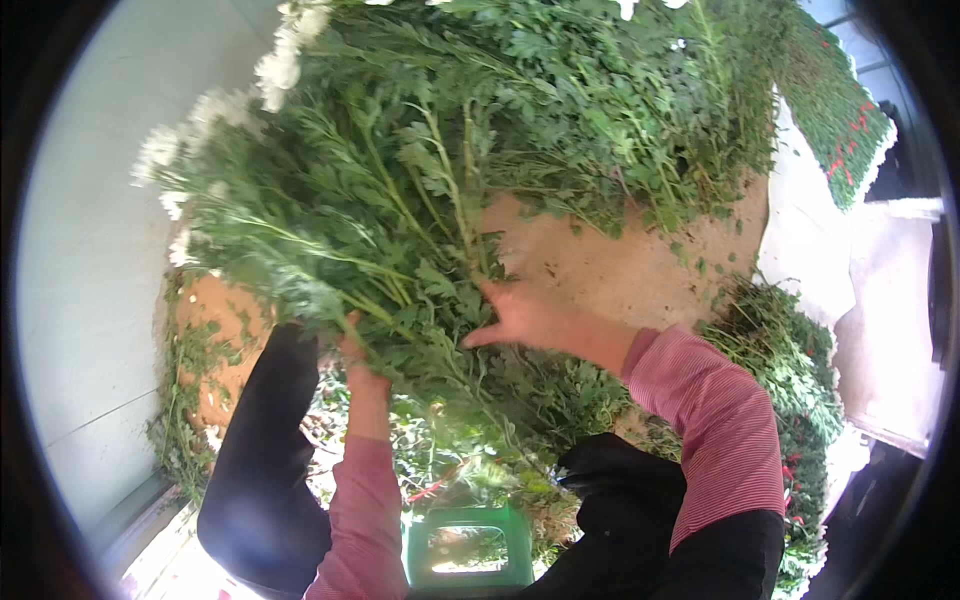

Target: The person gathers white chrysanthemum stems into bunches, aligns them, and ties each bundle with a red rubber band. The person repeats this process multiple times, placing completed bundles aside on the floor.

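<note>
Leafy chrysanthemum stems (352, 240) with white blooms (161, 154) at their left ends lie in a loose bunch in front of me. My left hand (360, 356) is under the near side of the bunch, its fingers partly hidden by leaves, so its grip does not show. My right hand (517, 315) lies against the stems from the right, thumb and fingers spread apart. A larger heap of green stems (585, 97) fills the far side. Some leafy stems hang down between my legs.
A brown surface (600, 262) bears leaf scraps. Below me is a green plastic stool (469, 577). Bundled stems with red ties lie at the right (810, 405) and far right (855, 142), beside white sheeting (806, 217). A pale wall (97, 225) bounds the left.
</note>
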`<action>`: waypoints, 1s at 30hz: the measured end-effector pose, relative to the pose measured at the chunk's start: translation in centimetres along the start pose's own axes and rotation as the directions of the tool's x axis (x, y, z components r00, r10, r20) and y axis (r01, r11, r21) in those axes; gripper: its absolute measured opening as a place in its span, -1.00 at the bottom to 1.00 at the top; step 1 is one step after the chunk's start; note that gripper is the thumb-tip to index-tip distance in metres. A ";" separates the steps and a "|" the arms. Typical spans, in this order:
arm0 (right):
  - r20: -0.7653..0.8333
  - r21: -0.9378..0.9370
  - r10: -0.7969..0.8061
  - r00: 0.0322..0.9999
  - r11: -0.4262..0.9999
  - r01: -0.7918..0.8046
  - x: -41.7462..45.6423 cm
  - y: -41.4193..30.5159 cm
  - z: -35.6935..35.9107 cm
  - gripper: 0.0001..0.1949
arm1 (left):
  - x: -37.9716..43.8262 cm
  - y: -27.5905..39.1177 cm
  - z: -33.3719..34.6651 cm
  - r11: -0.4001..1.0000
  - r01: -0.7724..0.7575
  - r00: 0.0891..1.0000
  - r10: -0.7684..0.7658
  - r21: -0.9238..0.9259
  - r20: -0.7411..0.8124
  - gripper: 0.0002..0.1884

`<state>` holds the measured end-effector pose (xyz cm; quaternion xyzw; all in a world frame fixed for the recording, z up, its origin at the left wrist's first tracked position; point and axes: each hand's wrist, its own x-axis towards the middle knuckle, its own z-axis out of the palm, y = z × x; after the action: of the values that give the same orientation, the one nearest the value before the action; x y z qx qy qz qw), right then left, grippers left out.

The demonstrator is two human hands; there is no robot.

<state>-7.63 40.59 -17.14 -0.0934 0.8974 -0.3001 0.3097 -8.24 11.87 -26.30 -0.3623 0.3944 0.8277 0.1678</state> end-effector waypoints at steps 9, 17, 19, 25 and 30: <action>-0.187 -0.003 0.390 0.902 0.917 -0.398 8.2 0.3 -12.0 0.18 | 4.0 2.4 -4.0 0.995 -0.100 0.995 0.099 -0.021 -0.016 -0.18; -0.185 0.666 0.427 0.885 0.717 -0.206 16.4 -5.0 -4.0 0.49 | 7.3 5.6 -0.9 0.988 0.060 0.995 -0.048 -0.141 0.084 -0.35; -0.253 0.567 0.341 0.905 0.810 -0.147 17.0 -6.6 -3.5 0.49 | 7.2 5.7 -1.0 0.986 0.063 0.992 -0.045 -0.157 0.115 -0.38; -0.314 0.563 0.217 0.924 0.827 -0.003 13.4 -12.2 -3.7 0.41 | 1.8 8.2 -4.0 0.967 -0.022 0.996 0.042 -0.252 0.074 -0.53; -0.366 0.731 0.084 0.927 0.642 0.231 10.8 -19.0 -3.1 0.28 | -8.4 12.8 -4.9 0.946 -0.230 0.972 0.235 -0.226 -0.008 -0.56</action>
<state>-18.40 23.01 -9.24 0.0663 0.7234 -0.6741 0.1338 -7.48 0.03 -15.40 -0.3220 0.3363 0.8844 0.0306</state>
